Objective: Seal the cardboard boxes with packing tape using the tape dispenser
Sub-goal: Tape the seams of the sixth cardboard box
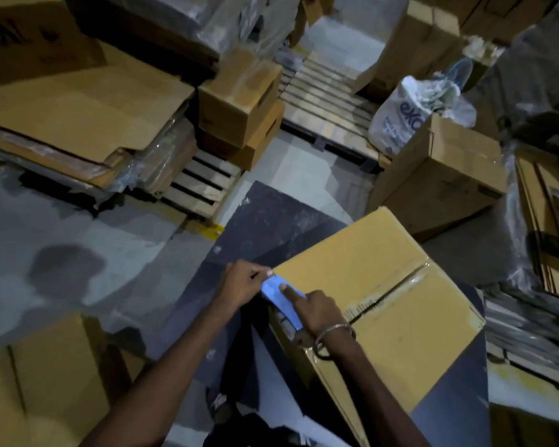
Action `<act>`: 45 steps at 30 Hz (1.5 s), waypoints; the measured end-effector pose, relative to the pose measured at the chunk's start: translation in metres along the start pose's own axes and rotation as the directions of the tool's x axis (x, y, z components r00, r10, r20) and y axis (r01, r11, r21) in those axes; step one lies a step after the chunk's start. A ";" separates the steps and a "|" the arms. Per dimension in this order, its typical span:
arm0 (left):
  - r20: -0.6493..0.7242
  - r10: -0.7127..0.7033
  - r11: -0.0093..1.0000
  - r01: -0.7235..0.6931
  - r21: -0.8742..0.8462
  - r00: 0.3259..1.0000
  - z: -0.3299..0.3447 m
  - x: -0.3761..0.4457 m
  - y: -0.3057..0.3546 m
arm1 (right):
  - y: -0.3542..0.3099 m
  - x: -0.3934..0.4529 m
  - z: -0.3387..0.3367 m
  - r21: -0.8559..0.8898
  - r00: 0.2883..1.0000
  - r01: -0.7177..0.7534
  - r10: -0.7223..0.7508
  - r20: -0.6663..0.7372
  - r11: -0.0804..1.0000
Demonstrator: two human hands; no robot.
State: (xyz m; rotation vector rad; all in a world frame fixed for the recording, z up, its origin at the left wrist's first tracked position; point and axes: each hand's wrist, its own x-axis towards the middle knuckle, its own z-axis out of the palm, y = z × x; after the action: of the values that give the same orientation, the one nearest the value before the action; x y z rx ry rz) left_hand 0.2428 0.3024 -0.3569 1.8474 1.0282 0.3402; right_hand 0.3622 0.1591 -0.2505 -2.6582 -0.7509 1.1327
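A closed cardboard box (378, 285) stands in front of me on a dark sheet (259, 227), with clear tape shining along its centre seam. A blue tape dispenser (279, 300) lies against the box's near left edge. My right hand (317, 312), wearing a metal bracelet, grips the dispenser with the forefinger stretched along its top. My left hand (242, 283) is at the box's left corner and pinches something small at the dispenser's front end; what it pinches is too blurred to tell.
Another box (439, 175) stands behind on the right with a white plastic bag (397, 117) beside it. Wooden pallets (323, 101) and stacked boxes (239, 108) lie ahead. Flat cardboard sheets (78, 101) are piled at left. A box (46, 391) sits at lower left.
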 end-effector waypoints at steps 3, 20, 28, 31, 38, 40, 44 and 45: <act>0.020 0.033 0.997 -0.034 0.068 0.999 0.005 0.005 -0.003 | -0.005 0.002 -0.002 -0.022 0.994 -0.013 0.015 0.107 1.000; -0.112 0.002 0.988 0.015 0.151 0.994 0.020 -0.010 -0.011 | 0.013 -0.004 0.006 -0.105 0.996 0.091 -0.088 0.029 0.990; -0.174 -0.023 0.988 0.049 0.144 0.984 0.025 -0.012 -0.010 | 0.029 -0.005 0.007 -0.135 0.990 0.137 -0.132 0.050 0.981; -0.195 -0.016 0.989 0.045 0.143 0.981 0.027 -0.012 -0.010 | 0.041 -0.004 0.010 -0.134 0.991 0.131 -0.125 0.052 0.982; -0.221 0.018 0.991 0.012 0.133 0.975 0.028 -0.013 -0.015 | 0.060 -0.018 0.011 -0.118 0.991 0.131 -0.125 0.056 0.984; -0.226 0.027 0.990 0.006 0.142 0.974 0.028 -0.011 -0.015 | 0.069 -0.022 0.013 -0.112 0.991 0.128 -0.123 0.053 0.985; -0.225 0.011 0.990 0.021 0.137 0.974 0.028 -0.008 -0.018 | 0.097 -0.035 0.015 -0.101 0.992 0.115 -0.108 0.068 0.988; -0.222 -0.001 0.991 0.030 0.128 0.975 0.028 -0.008 -0.019 | 0.104 -0.040 0.015 -0.094 0.992 0.109 -0.102 0.068 0.990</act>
State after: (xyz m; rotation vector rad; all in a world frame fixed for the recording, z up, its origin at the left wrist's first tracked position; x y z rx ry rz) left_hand 0.2455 0.2832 -0.3853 1.9488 1.2413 0.4885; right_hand 0.3685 0.0489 -0.2700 -2.6355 -0.9704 1.1863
